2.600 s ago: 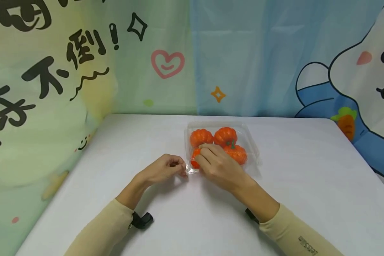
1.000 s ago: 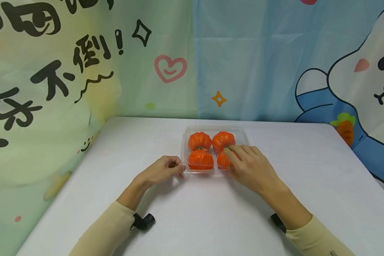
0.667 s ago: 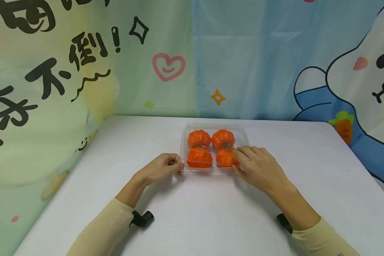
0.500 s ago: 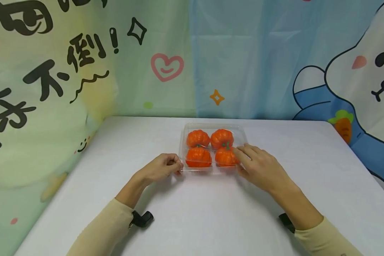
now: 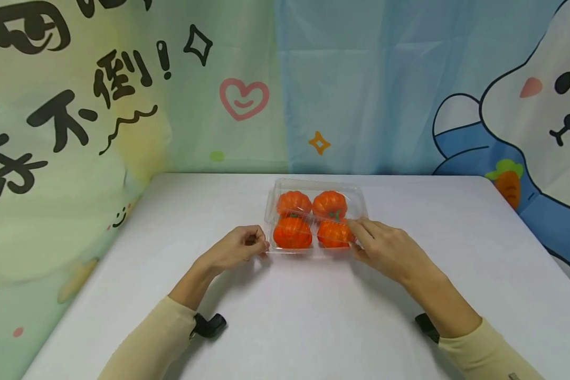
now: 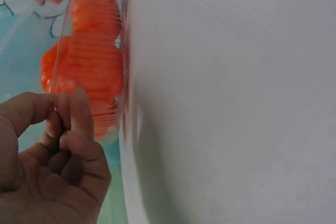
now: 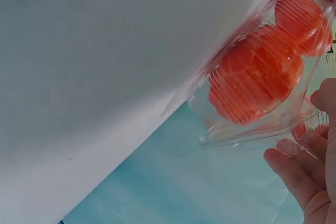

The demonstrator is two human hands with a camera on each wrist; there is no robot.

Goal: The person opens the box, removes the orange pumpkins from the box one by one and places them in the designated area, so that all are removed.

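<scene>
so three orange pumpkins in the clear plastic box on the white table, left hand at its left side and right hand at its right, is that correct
Not quite: there are four orange pumpkins, not three. The head view shows two at the back and two in front in the clear plastic box. The white table, left hand and right hand are as you say.

Orange on the pumpkins (image 5: 292, 233) between left hand (image 5: 242, 245) and right hand (image 5: 390, 249), green on the stems (image 5: 336, 215). Colourless, with fine ribbing, for the box (image 7: 254, 80) around them. Plain white for the surface (image 5: 294, 316) beneath both hands. Beige on the sleeves (image 5: 147, 340) behind the hands. Yellow and green with black lettering (image 5: 60, 119) on the backdrop (image 5: 195, 121) beyond the left hand; blue, with a white rabbit (image 5: 515, 113), beyond the right.
</scene>
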